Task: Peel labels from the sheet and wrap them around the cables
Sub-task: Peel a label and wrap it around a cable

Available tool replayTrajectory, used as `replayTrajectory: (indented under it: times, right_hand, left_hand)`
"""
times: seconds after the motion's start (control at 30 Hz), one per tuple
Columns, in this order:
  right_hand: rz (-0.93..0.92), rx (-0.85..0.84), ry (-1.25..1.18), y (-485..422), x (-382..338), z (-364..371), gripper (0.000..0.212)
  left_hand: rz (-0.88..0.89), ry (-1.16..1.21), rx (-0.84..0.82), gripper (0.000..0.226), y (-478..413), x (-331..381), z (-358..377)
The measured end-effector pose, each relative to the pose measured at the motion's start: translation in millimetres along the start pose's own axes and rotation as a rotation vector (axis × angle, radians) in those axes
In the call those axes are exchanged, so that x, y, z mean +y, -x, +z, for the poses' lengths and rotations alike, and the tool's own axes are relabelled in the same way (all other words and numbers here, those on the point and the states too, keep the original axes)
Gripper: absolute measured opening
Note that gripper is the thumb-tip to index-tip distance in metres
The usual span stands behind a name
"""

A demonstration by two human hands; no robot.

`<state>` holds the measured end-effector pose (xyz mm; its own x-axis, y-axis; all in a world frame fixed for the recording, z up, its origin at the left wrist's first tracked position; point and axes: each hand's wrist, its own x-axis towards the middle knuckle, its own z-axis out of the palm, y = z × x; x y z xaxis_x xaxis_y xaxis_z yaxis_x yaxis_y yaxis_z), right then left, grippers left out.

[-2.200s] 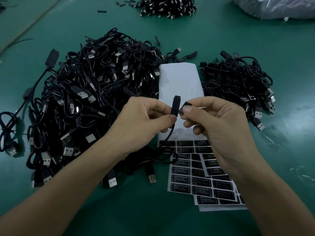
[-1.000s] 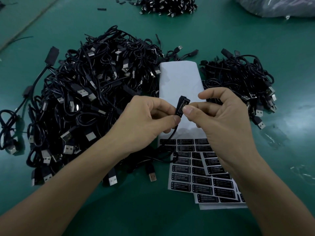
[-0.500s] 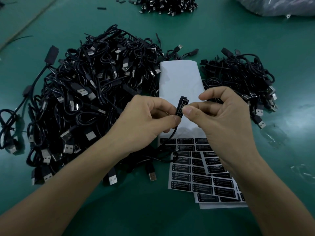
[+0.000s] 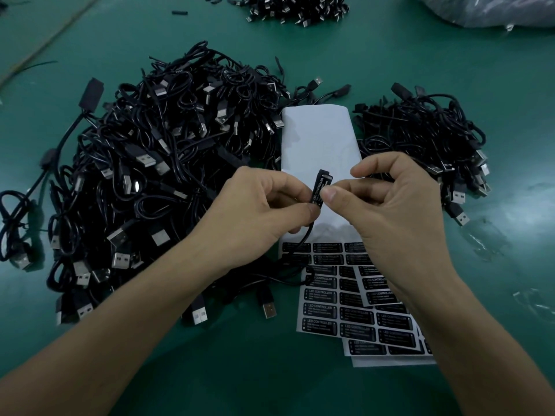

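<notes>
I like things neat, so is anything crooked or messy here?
Yes. The label sheets are fanned out unevenly, and one strip of labels lies tilted across them instead of lined up. Farther back, a few loose black bits lie scattered on their own.

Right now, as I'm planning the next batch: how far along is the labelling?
Done: the upper part of the sheet is bare backing, so many labels are used. In hand: the left hand holds one cable while the right hand pinches a label onto its black block. Left: several rows of unpeeled labels and the large pile of cables. Whether the smaller pile is labelled, I cannot tell.
</notes>
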<state>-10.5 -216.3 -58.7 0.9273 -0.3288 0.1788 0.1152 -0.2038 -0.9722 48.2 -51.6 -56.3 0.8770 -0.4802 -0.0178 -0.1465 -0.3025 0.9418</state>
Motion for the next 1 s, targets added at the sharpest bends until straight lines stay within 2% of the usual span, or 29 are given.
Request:
replayTrajectory:
  times: [1.0]
  right_hand:
    - [-0.032,0.038,0.064,2.3,-2.3,1.7,0.031]
  left_hand:
    - [-0.024,-0.045,-0.003,0.005,1.2,-2.0,1.2]
